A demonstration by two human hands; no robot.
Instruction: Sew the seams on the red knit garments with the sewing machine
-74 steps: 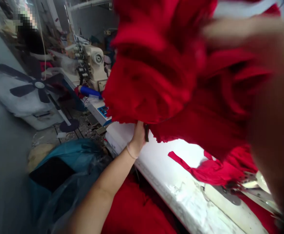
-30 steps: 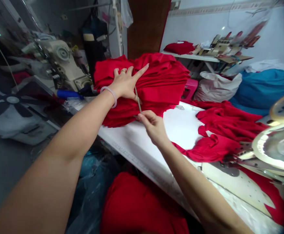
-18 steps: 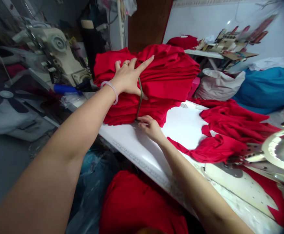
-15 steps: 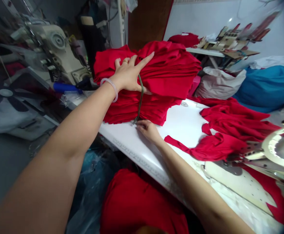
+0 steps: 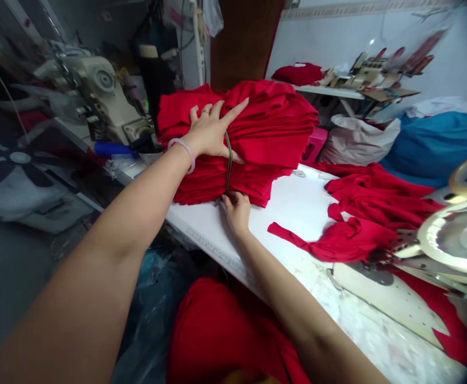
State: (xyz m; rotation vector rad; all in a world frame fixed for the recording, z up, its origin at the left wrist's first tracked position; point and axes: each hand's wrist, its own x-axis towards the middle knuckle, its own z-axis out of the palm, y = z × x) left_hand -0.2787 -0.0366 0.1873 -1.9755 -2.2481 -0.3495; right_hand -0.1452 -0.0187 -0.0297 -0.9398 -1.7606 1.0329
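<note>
A thick stack of red fabric pieces lies on the white sewing table, with a dark green tie running down around its near side. My left hand is spread over the stack, fingers apart, its palm pressing on the cloth and its thumb by the tie. Low at the stack's front edge, my right hand pinches the lower end of the tie close to the tabletop. The fingertips partly hide what they grip.
A sewing machine stands at the right, with loose red cloth beside it. Behind are a grey sack and a blue bundle. Another sewing machine and a fan are at the left.
My right hand has turned more upright and curled its fingers at the tie's lower end. The left hand keeps its place on the stack. The view has shifted slightly.
</note>
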